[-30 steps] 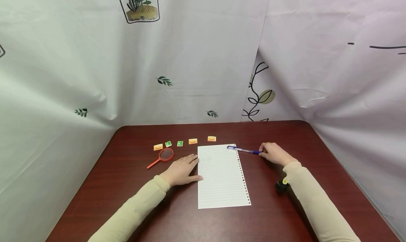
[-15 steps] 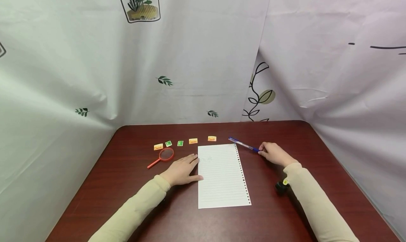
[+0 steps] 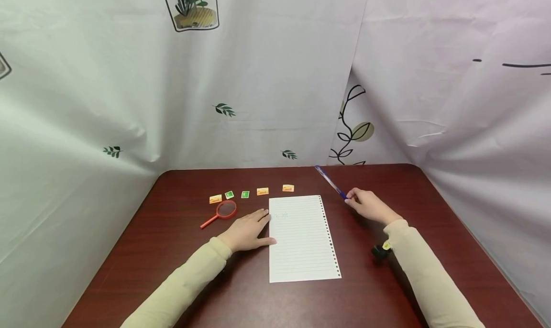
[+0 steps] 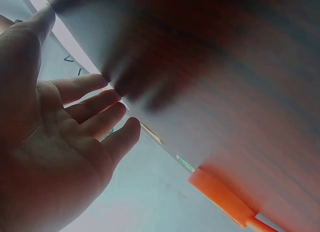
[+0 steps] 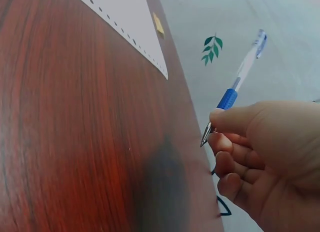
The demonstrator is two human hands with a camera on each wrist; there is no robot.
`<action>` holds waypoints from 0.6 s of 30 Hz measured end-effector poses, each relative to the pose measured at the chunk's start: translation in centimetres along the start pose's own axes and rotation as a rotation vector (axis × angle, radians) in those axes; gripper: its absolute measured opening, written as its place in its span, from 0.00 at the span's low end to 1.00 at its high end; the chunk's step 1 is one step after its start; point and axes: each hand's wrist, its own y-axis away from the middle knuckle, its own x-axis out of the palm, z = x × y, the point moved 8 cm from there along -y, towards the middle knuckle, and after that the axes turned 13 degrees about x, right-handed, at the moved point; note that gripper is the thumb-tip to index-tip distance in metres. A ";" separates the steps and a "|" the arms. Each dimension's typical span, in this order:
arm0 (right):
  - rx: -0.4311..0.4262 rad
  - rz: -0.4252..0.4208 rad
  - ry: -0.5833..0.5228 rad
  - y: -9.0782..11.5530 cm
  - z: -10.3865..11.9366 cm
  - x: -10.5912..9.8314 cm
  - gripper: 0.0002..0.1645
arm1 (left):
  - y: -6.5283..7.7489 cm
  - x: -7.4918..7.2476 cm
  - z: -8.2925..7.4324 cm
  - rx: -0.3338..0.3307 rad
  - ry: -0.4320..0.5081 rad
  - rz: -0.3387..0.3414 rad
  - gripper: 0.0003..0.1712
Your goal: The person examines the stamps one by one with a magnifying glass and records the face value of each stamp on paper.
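My right hand point(image 3: 369, 206) pinches a blue ballpoint pen point(image 3: 330, 181) near its metal tip, between thumb and fingers. In the right wrist view the pen point(image 5: 244, 69) slants up and away, its capless tip showing just below the thumb. A lined sheet of paper point(image 3: 303, 244) with punched holes down its right edge lies on the table, faint writing near its upper left. My left hand point(image 3: 246, 231) rests at the sheet's left edge, thumb and fingertips on the margin, fingers spread. The left wrist view shows that hand's palm point(image 4: 55, 137) and extended fingers.
Left of the sheet lies a red magnifying glass point(image 3: 226, 209). Along the back are small stamp-like pieces, orange ones point(image 3: 262, 191) and green ones point(image 3: 245, 194). The dark wooden table point(image 3: 387, 184) ends at a white patterned curtain point(image 3: 275, 79). A black device sits at my right wrist.
The pen has swung from lying across the paper's top corner to pointing up and toward the back. My right hand has shifted slightly left and up; the left hand stays put.
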 end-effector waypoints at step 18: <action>-0.022 -0.064 -0.167 0.0 2.2 0.3 0.06 | 0.1 -0.4 -0.4 -0.004 0.017 0.000 0.49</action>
